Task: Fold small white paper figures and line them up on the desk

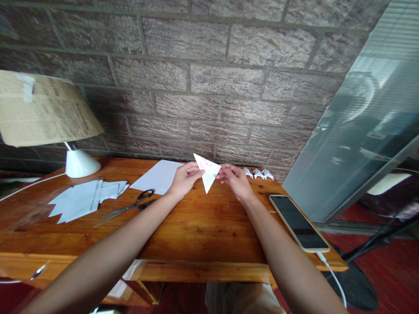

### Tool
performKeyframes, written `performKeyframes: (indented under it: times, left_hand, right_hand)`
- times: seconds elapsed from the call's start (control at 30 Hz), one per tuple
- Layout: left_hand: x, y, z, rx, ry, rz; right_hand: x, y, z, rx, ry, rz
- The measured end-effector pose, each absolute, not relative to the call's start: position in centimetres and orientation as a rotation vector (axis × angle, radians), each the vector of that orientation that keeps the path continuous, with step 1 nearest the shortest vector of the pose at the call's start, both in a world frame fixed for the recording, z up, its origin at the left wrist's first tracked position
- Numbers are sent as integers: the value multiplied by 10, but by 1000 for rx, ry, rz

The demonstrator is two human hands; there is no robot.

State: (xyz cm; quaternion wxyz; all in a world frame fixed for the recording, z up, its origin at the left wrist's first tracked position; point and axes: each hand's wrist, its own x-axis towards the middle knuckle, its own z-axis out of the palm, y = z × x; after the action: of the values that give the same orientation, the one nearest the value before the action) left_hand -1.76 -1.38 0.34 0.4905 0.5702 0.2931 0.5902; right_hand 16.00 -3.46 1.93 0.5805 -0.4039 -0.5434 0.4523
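Observation:
A small white paper triangle (209, 169) with faint reddish print is held up above the wooden table (209, 226). My left hand (186, 179) pinches its left side, the thumb lying on the paper's face. At the triangle's right corner, the fingertips of my right hand (236, 179) are closed on the paper. Beyond my left hand lies a white sheet of paper (157, 174). Black-handled scissors (131, 207) rest to the left of my left forearm. Several folded paper pieces (258, 173) stand in a row behind my right hand.
Loose paper pieces (81, 198) overlap on the table's left. A lamp (80, 163) with a newsprint shade stands at the back left. A phone (299, 222) with a white cable (334, 274) lies near the right edge. Behind is a brick wall (196, 100); glass (347, 122) stands at right.

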Motion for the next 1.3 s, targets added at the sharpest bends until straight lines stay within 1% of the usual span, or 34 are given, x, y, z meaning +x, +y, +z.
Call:
performKeyframes:
  times: [0.27,0.47,0.6,0.77,1.13,1.3]
  left_hand:
    - [-18,-14,1,1328,686,1391]
    - [-18,-11,0,1171,674,1409]
    - [-18,-11,2,1149,680,1433]
    - [-17,-12,3,1138,694,1476]
    - [-16,-16,3,1119,757,1488]
    - [-15,-14,-2,1107,788,1526]
  right_hand:
    - [160,-35,17,-974,-1319,968]
    - [153,-35,12,-1023,-1386,1107]
    - [151,-36,10,-1030,-1380,1086]
    - [148,-39,8,-1063,-1462,1206]
    - [143,-38,-2,-1024,-1423,1326]
    - [142,-37,-5,-1074,-1438,1354]
